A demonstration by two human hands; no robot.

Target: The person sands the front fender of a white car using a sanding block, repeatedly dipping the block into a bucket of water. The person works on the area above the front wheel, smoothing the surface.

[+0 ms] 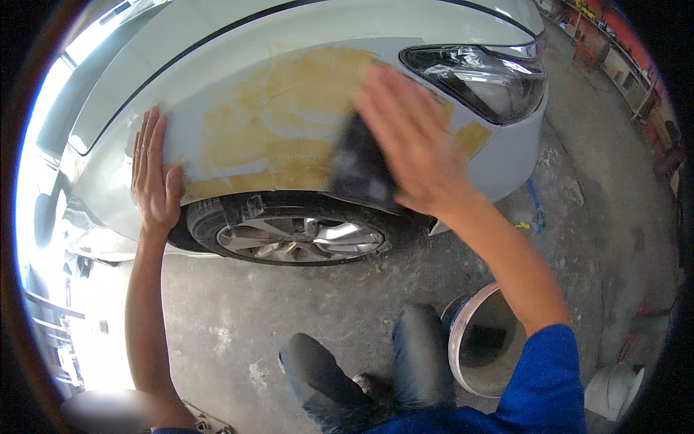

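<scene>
Left of the headlight, the right hand, its blurred fingers' grip unclear, covers part of a dark sheet against the tan-patched fender, the left hand lying straight-fingered farther left, and an overlong rightward stroke could scuff the headlight.

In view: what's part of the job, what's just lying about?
In the job:
- Fender, patched yellow
- Left hand, flat against it
- Right hand, blurred, over the patched area
- Dark sheet, at right hand
- Bucket, perhaps; dark item inside

Lying about, apparently:
- Blue strip, on floor
- Yellow scrap, beside it
</scene>
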